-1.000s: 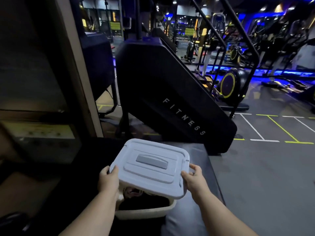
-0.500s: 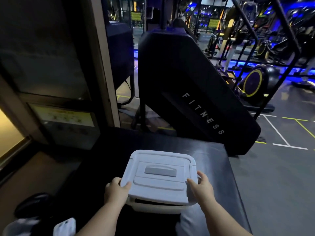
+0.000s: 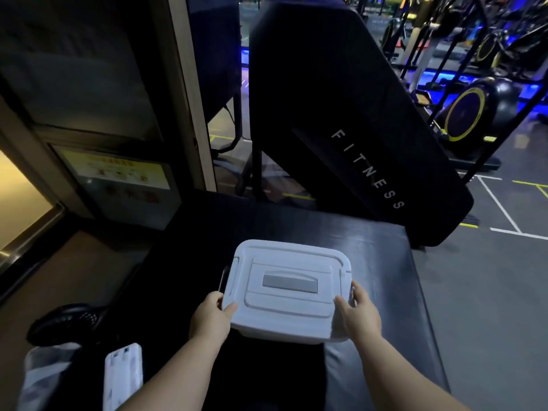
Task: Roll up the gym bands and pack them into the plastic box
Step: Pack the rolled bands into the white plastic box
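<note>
Lower centre of frame: lid (image 3: 289, 287) set over plastic box (image 3: 296, 336) on dark table (image 3: 385, 262). Left hand (image 3: 209, 320) and right hand (image 3: 360, 317) grasping opposite lid edges, fingers (image 3: 229, 310) curled. Gym bands hidden, presumably packed; only closing apparently left.

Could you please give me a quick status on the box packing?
Left hand, right hand each grip the lid at its near corners. Lid lies over the plastic box; bands out of sight. Box rests on dark bench, nothing in the way.

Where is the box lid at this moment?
Head view, lower centre: the lid sits on the plastic box on the dark bench, gripped at its near corners by the left hand and right hand.
</note>
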`<action>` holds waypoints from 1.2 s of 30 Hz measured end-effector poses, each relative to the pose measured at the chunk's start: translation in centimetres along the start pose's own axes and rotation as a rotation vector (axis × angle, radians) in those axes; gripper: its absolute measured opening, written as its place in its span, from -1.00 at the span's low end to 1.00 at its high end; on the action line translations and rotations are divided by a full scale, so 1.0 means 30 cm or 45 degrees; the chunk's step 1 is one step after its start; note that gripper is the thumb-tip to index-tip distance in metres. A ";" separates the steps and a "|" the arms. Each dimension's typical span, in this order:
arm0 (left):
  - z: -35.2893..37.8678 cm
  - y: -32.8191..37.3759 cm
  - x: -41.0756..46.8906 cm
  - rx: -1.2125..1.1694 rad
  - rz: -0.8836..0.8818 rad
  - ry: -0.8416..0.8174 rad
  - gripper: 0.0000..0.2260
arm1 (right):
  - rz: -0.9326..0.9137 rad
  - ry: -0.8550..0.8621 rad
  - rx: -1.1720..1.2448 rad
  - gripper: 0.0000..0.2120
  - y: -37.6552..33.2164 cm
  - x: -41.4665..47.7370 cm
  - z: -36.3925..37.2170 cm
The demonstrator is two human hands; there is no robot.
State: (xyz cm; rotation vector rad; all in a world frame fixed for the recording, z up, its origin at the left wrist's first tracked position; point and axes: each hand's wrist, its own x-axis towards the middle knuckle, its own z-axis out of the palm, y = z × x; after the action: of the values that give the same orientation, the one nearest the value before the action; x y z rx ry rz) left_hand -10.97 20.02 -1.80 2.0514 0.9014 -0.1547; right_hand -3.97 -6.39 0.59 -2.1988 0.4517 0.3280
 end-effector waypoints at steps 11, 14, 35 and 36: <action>0.016 -0.008 0.017 0.079 -0.070 -0.013 -0.70 | 0.005 -0.018 -0.053 -0.63 0.023 0.006 0.027; 0.019 -0.013 0.018 0.063 -0.058 0.004 -0.69 | -0.030 0.002 -0.044 -0.60 0.024 0.016 0.035; 0.045 0.028 0.126 -0.137 -0.068 -0.004 -0.44 | 0.075 -0.107 -0.014 -0.45 0.030 0.081 0.027; 0.049 0.024 0.128 -0.158 -0.078 -0.008 -0.44 | 0.068 -0.109 -0.011 -0.44 0.034 0.081 0.025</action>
State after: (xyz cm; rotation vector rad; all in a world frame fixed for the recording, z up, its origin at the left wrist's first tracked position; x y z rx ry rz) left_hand -7.40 20.72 -3.82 1.9092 0.9475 -0.1350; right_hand -2.27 -6.91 -1.50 -2.1744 0.4634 0.4518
